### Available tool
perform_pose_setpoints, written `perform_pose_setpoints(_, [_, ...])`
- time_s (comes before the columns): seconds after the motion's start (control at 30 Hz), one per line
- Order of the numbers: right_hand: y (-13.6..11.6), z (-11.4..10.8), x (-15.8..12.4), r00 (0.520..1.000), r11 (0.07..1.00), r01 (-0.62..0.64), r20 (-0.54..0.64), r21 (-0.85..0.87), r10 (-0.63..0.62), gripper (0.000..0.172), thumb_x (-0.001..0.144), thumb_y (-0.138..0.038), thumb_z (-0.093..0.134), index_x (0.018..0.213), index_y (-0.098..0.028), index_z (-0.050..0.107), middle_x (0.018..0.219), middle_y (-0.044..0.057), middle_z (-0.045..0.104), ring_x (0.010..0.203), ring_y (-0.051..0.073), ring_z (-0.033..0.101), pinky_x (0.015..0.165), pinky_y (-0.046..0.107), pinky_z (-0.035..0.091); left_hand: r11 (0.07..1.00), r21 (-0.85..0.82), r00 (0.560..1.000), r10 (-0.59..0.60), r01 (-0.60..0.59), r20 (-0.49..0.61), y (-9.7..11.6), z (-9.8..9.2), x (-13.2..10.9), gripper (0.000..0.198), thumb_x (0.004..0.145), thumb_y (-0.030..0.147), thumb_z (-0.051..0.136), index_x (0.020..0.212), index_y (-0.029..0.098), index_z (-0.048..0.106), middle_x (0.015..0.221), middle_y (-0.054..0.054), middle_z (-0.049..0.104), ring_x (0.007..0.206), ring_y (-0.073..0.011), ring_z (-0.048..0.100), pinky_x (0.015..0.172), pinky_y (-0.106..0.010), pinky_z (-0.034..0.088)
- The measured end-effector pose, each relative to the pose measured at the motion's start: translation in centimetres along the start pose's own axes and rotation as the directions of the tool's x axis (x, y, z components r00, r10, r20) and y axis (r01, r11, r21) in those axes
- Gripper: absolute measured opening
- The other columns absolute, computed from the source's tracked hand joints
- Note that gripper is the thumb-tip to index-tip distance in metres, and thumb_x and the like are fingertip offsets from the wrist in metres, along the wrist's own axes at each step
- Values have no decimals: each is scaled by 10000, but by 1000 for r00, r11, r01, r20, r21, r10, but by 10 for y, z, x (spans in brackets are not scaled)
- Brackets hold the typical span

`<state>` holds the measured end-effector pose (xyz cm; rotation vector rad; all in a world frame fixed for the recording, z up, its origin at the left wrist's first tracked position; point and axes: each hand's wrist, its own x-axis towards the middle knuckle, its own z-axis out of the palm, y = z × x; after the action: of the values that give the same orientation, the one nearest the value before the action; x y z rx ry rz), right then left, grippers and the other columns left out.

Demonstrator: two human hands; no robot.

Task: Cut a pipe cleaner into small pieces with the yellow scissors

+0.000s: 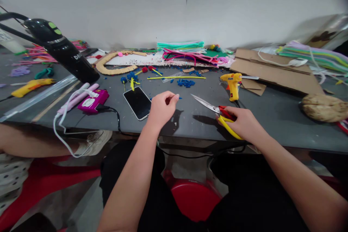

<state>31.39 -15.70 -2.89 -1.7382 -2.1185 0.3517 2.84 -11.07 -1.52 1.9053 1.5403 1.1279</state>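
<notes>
My right hand (244, 121) grips a pair of scissors (208, 104) by its red and yellow handles, blades pointing left and seemingly closed. My left hand (164, 108) is pinched shut above the table, beside a phone (138, 103) with a dark screen. A small blue tip (180, 98) shows at its thumb; it looks like a short piece of pipe cleaner, mostly hidden by the fingers. Beyond the hands lie a pile of cut blue pieces (186, 83) and a straight yellow pipe cleaner (176, 77). Small yellow, blue and red flower-like pieces (132, 78) lie by the phone.
A yellow glue gun (232, 85) stands right of the scissors, near cardboard sheets (274, 70). Leftward are a black bottle (70, 56), a purple power adapter (94, 102) with cables, and another glue gun (32, 87). Pipe cleaner bundles (180, 45) lie along the wall. Another person's leg (35, 140) shows at left.
</notes>
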Motion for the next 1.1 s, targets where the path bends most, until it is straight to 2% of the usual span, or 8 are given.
perform_pose_setpoints(0.23, [1, 3, 1, 1000, 1000, 12, 26, -1, -12, 125, 756, -325, 607, 743, -200, 613, 653, -2, 611, 588, 142, 472, 563, 260, 348, 916, 314, 961, -273, 248, 39, -21, -46, 16, 276, 812, 396, 608, 659, 181, 689, 628, -46, 640, 623, -174, 544, 630, -292, 402])
perform_pose_setpoints(0.5, [1, 3, 2, 1000, 1000, 22, 21, 4, -22, 127, 754, -312, 600, 759, -193, 644, 694, 20, 655, 600, 151, 512, 571, 259, 361, 826, 433, 900, -430, 362, 67, -37, -59, 27, 358, 758, 533, 627, 621, 205, 671, 671, -56, 659, 655, -208, 574, 618, -305, 400])
perform_pose_setpoints(0.63, [2, 3, 1, 1000, 1000, 11, 28, 12, -11, 141, 757, -314, 604, 799, -193, 662, 721, 21, 671, 622, 156, 528, 580, 262, 366, 813, 442, 921, -377, 379, -94, -38, -62, 30, 407, 793, 562, 577, 607, 203, 619, 642, -40, 612, 622, -188, 523, 601, -297, 363])
perform_pose_setpoints(0.77, [1, 4, 1, 1000, 1000, -5, 26, 5, 5, 137, 757, -333, 611, 752, -199, 638, 663, 10, 644, 594, 151, 508, 559, 263, 349, 895, 340, 953, -229, 287, -200, -35, -59, 35, 320, 834, 444, 557, 652, 185, 607, 663, -31, 612, 632, -161, 501, 622, -280, 355])
perform_pose_setpoints(0.87, [-1, 5, 1, 999, 999, -45, -24, -1, 44, 161, 768, -349, 604, 786, -197, 652, 663, 17, 648, 590, 159, 529, 556, 267, 356, 947, 276, 981, -127, 164, -146, -31, -47, 43, 359, 857, 459, 544, 642, 177, 598, 638, -30, 598, 618, -153, 494, 618, -276, 350])
perform_pose_setpoints(0.97, [-6, 2, 2, 993, 994, -82, -93, -77, 75, 286, 772, -375, 605, 976, -190, 683, 768, 50, 697, 655, 196, 596, 589, 285, 381, 952, 283, 993, -101, 115, -63, -25, -30, 57, 470, 895, 521, 484, 579, 182, 559, 555, -21, 537, 564, -151, 467, 595, -281, 343])
perform_pose_setpoints(1.03, [-10, -2, 3, 993, 975, -83, -94, -209, 64, 351, 765, -388, 609, 1044, -188, 682, 812, 76, 711, 705, 232, 624, 608, 306, 382, 947, 309, 996, -84, 88, -27, -21, -17, 68, 348, 869, 444, 549, 638, 188, 602, 627, -28, 604, 616, -163, 515, 634, -283, 377])
perform_pose_setpoints(1.1, [-15, -7, 4, 995, 940, -95, -42, -327, 85, 286, 765, -383, 600, 961, -202, 701, 806, 94, 714, 723, 258, 637, 599, 318, 367, 942, 329, 995, -91, 71, 44, -18, -4, 80, 151, 816, 325, 618, 743, 200, 663, 757, -48, 679, 710, -184, 575, 694, -292, 417])
